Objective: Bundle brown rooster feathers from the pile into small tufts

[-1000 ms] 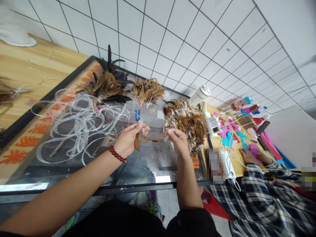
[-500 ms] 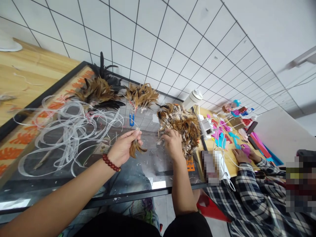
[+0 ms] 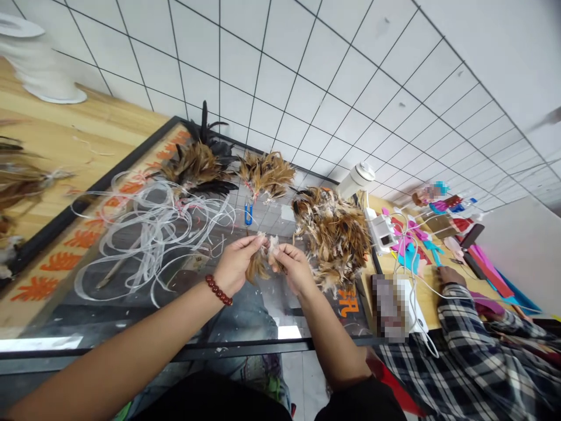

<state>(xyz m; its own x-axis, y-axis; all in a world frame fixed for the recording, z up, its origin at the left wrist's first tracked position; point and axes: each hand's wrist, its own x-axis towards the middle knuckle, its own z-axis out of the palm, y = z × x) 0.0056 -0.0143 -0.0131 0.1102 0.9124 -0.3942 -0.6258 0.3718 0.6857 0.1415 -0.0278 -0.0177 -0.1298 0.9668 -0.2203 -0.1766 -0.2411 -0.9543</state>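
Observation:
Over the glass-topped table (image 3: 175, 327), my left hand (image 3: 239, 260) pinches a small bunch of brown feathers (image 3: 258, 268) by its pale, fluffy quill ends. Close beside it, my right hand (image 3: 294, 264) is closed on another feather tuft (image 3: 273, 245), whose whitish base points up. The two tufts are side by side, nearly touching. To the right of my right hand lies a large heap of brown feathers (image 3: 335, 234). Beyond my hands are blue thread snips (image 3: 248, 214) and a tied feather bundle (image 3: 267, 175).
Loops of clear ribbon (image 3: 149, 234) spread across the left of the table. Behind them sits a brown and black feather bundle (image 3: 197, 164). A white bottle (image 3: 357, 178), power strip (image 3: 380, 231) and cables stand right. A co-worker's plaid sleeve (image 3: 460, 316) is at the far right.
My right hand has left the feather heap with a tuft and moved left, up beside my left hand. The view has shifted left, bringing more feathers and a white spool into sight.

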